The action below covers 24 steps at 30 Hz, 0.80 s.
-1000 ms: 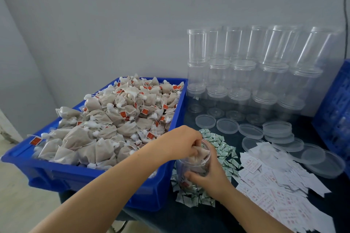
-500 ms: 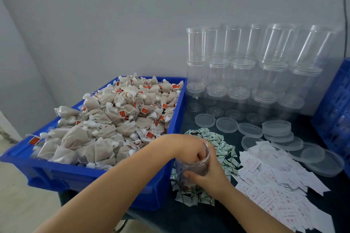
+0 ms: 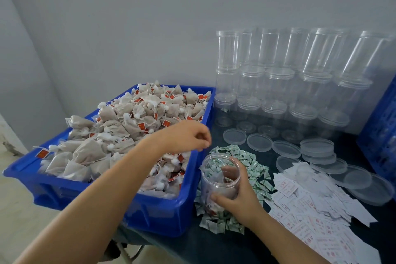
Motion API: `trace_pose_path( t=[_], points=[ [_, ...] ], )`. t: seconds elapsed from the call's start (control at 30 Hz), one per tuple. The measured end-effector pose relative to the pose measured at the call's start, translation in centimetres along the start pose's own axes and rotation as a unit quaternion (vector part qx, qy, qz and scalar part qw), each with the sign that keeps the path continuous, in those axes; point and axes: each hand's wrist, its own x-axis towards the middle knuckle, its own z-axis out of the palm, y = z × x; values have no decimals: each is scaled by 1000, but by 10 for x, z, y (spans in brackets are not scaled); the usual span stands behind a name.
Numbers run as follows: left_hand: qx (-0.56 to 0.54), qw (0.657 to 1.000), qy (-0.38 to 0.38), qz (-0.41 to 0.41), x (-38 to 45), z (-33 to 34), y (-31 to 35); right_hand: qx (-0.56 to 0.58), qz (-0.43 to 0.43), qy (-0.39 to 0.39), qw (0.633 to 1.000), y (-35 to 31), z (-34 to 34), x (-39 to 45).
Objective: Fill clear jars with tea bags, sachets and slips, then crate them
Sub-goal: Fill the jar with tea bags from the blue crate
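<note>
Right hand (image 3: 233, 197) grips a clear, smooth round jar (image 3: 219, 180) just right of the blue plastic bin (image 3: 162, 216) heaped with soft cloth tea bags (image 3: 120, 135). Left hand (image 3: 188, 135) hangs above the jar, fingers loosely curled, holding nothing. Crinkly green sachets (image 3: 255, 169) ring the jar; white paper slips (image 3: 310, 206) lie farther right on the dark counter (image 3: 214, 248).

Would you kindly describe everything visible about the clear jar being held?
The clear jar is a lidless cylinder of see-through plastic with a wide open mouth. It stands upright on the green-and-white sachets beside the blue bin. The right hand grips its side. A few tea bags lie inside near the bottom. The left hand hangs above, not touching it.
</note>
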Motion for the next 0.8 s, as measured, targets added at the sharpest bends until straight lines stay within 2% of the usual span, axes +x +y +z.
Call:
trace_pose_path(
  t=[0.07, 0.13, 0.2, 0.27, 0.8],
  points=[
    [76, 995, -21, -56, -10, -7, -22, -9, 0, 2, 1000, 2, 0, 0],
    [144, 980, -85, -112, -20, -7, -40, -14, 0, -1, 1000, 3, -1, 1],
    [176, 959, -157, -159, -29, -1, -52, -14, 0, -4, 1000, 5, -1, 1],
    [195, 941, -196, -194, -35, 6, -59, -11, -1, -5, 1000, 5, -1, 1],
    [349, 887, -219, -208, -41, 26, -47, -6, -3, -5, 1000, 7, -2, 1]
  ],
)
